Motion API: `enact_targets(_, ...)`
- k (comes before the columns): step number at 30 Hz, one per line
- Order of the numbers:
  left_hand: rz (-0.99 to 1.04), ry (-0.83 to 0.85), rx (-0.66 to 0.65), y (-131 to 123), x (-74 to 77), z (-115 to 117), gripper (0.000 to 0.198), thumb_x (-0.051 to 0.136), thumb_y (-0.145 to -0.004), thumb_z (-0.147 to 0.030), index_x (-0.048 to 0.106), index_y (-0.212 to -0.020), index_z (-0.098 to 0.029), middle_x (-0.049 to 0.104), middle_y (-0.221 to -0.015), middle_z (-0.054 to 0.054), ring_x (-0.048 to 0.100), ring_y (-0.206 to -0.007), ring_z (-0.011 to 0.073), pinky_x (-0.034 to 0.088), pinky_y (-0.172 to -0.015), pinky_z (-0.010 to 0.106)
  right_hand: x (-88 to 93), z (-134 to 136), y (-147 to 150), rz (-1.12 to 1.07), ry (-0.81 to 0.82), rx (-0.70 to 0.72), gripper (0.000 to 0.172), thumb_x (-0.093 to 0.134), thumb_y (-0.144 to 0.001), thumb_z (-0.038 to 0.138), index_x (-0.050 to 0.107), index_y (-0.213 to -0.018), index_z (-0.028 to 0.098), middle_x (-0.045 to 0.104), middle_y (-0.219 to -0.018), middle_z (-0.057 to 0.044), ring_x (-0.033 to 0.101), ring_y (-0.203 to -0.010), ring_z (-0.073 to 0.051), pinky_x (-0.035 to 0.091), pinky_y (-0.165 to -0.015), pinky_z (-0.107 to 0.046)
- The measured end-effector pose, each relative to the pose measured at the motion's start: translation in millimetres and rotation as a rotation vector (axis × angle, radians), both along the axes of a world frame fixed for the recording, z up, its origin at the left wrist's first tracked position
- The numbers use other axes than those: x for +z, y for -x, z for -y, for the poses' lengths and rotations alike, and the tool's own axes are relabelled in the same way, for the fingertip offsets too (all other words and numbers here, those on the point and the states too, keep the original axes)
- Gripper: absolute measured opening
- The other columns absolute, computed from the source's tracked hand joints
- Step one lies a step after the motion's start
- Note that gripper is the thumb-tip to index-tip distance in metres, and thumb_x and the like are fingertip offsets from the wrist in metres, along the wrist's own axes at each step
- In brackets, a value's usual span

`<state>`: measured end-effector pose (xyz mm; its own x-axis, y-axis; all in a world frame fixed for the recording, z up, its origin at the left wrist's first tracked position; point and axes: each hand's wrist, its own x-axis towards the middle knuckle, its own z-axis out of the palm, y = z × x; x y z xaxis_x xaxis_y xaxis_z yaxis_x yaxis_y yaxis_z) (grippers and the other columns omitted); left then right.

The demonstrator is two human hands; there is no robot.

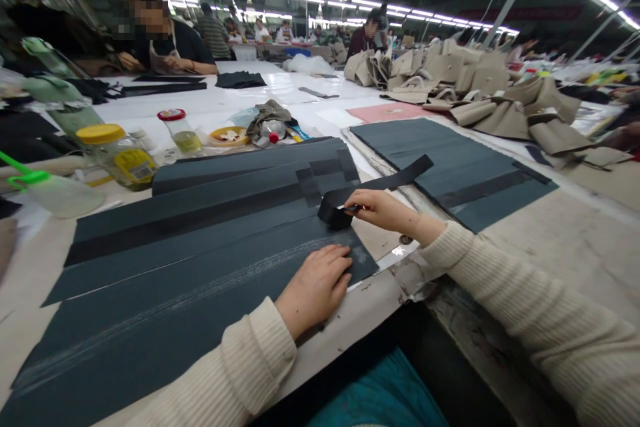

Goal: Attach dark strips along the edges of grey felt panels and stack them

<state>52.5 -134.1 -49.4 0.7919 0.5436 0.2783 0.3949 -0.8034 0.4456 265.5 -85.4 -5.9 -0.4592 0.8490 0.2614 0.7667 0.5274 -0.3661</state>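
Observation:
My left hand (317,283) rests flat, fingers stretched out, on the near end of a long dark grey fabric strip (165,307) lying across the table. My right hand (385,208) pinches a black strap (373,188) that curls into a loop by my fingers and trails off to the right. Several more dark grey strips (225,193), some with black bands along them, lie side by side beyond the near one.
Another dark grey panel (450,160) lies to the right. Glue jars (120,155), a bottle (53,190) and a small dish (229,137) stand at the left rear. Beige bag pieces (500,90) are heaped far right. Other people sit at the back.

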Motion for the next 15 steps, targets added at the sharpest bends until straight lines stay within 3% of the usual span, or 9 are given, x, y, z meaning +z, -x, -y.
enact_targets(6, 0.050, -0.032, -0.004, 0.2, -1.0, 0.9, 0.023, 0.045, -0.084, -0.021, 0.059, -0.101, -0.016, 0.059, -0.111, 0.008, 0.050, -0.107, 0.0191, 0.041, -0.095, 0.037, -4.0, 33.9, 4.3, 0.011, -0.018, 0.068, 0.016, 0.051, -0.081, 0.015, 0.061, -0.092, 0.014, 0.060, -0.088, -0.006, 0.056, -0.083, -0.014, 0.044, -0.075, -0.026)
enact_targets(10, 0.058, -0.043, -0.003, 0.1, -0.4, 1.5, 0.022, 0.046, -0.084, -0.021, 0.059, -0.101, -0.017, 0.059, -0.108, 0.008, 0.052, -0.104, 0.0189, 0.042, -0.094, 0.037, -14.3, 51.3, 4.5, 0.077, -0.047, 0.111, 0.026, 0.049, -0.077, 0.007, 0.058, -0.100, 0.014, 0.058, -0.093, -0.007, 0.054, -0.089, -0.015, 0.044, -0.079, -0.027)
enact_targets(15, 0.064, -0.051, -0.011, -0.8, -0.3, 0.7, 0.021, 0.046, -0.083, -0.019, 0.060, -0.099, -0.016, 0.060, -0.105, 0.008, 0.052, -0.101, 0.0186, 0.042, -0.093, 0.035, -27.2, 65.7, 0.3, 0.236, -0.189, 0.119, 0.026, 0.043, -0.079, 0.006, 0.058, -0.099, 0.013, 0.058, -0.091, -0.008, 0.052, -0.085, -0.016, 0.045, -0.075, -0.027)
